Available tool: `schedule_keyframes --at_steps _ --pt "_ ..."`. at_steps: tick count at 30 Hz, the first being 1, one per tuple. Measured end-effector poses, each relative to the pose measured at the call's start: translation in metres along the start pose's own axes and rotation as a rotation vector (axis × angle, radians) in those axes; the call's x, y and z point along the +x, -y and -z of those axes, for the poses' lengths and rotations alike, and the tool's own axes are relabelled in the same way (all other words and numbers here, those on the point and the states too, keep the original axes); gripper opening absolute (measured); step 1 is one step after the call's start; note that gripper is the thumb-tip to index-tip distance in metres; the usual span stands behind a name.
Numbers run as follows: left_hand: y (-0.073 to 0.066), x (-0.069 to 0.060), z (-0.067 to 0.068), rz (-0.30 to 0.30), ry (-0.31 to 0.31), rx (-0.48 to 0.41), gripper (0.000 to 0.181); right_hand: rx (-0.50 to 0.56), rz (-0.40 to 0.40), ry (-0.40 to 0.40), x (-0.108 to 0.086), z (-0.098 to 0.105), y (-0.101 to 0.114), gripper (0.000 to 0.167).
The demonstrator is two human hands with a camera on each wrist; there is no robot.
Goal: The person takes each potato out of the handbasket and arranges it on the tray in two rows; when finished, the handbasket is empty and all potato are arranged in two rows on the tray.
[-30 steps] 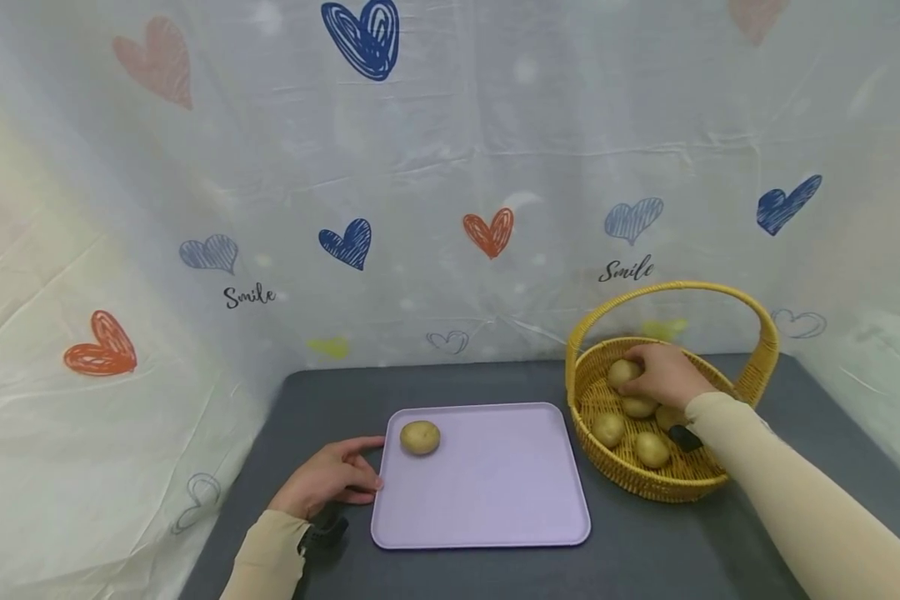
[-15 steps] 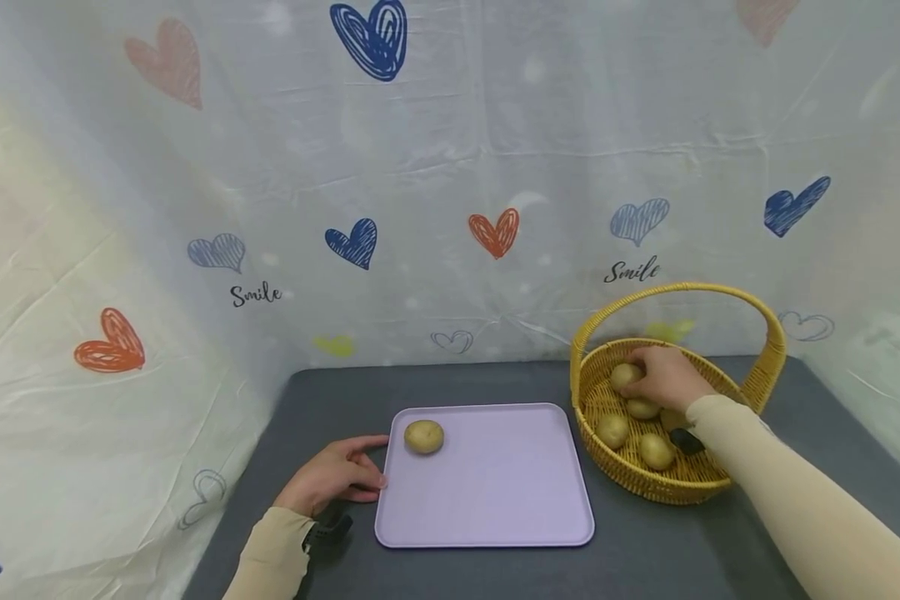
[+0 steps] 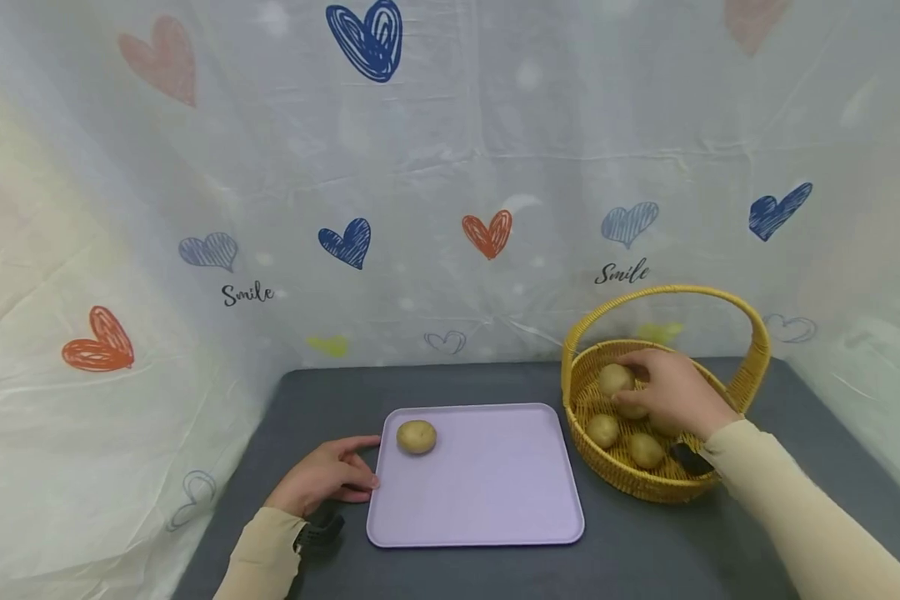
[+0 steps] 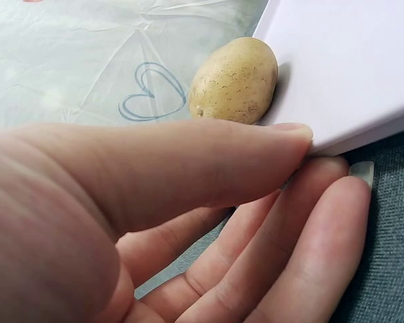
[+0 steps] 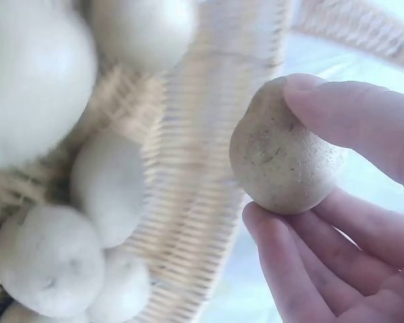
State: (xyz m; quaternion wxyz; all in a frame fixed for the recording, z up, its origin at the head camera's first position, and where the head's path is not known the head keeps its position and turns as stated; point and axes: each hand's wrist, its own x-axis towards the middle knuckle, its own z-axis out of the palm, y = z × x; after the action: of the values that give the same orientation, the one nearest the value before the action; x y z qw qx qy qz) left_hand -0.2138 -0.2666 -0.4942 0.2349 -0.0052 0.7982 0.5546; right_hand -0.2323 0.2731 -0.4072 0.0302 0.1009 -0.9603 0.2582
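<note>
My right hand (image 3: 678,390) pinches a potato (image 5: 283,151) between thumb and fingertips; in the head view it is over the yellow wicker basket (image 3: 633,483). Several other potatoes (image 3: 646,451) lie on the basket's floor, some partly hidden under my hand. With its fingertips, my left hand (image 3: 322,477) touches the left edge of a pale lilac tray (image 3: 487,483). Up close in the left wrist view, the thumb (image 4: 242,158) meets the tray's rim, with the other fingers below it. A single potato (image 3: 417,437) rests in the tray's far left corner.
Tray and basket stand side by side on a dark grey tabletop (image 3: 465,571). The basket's tall handle (image 3: 671,290) arches above my right hand. A pale curtain (image 3: 420,150) printed with hearts hangs behind the table.
The right hand has raised the potato a little within the basket and its wrist has shifted. My left hand stays at the tray's edge. The head view has swung slightly.
</note>
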Motion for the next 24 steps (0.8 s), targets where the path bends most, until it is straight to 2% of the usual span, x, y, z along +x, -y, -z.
schedule_keyframes --at_steps 5,9,14,18,24 --pt "0.001 0.001 0.0 0.001 -0.008 0.007 0.088 0.034 0.072 -0.103 -0.027 -0.004 0.024 0.056" --pt "0.001 0.002 0.0 -0.001 -0.015 0.009 0.088 0.06 0.108 -0.131 -0.045 -0.012 0.047 0.052" --pt "0.001 0.001 -0.001 0.003 -0.019 -0.004 0.087 0.077 0.213 -0.143 -0.056 -0.031 0.07 0.049" --pt "-0.001 0.0 -0.001 -0.005 -0.004 -0.003 0.086 0.125 0.23 -0.121 -0.052 -0.049 0.085 0.05" --pt "0.0 -0.003 0.0 -0.019 0.002 -0.017 0.085 0.21 0.204 -0.073 -0.028 -0.088 0.109 0.051"
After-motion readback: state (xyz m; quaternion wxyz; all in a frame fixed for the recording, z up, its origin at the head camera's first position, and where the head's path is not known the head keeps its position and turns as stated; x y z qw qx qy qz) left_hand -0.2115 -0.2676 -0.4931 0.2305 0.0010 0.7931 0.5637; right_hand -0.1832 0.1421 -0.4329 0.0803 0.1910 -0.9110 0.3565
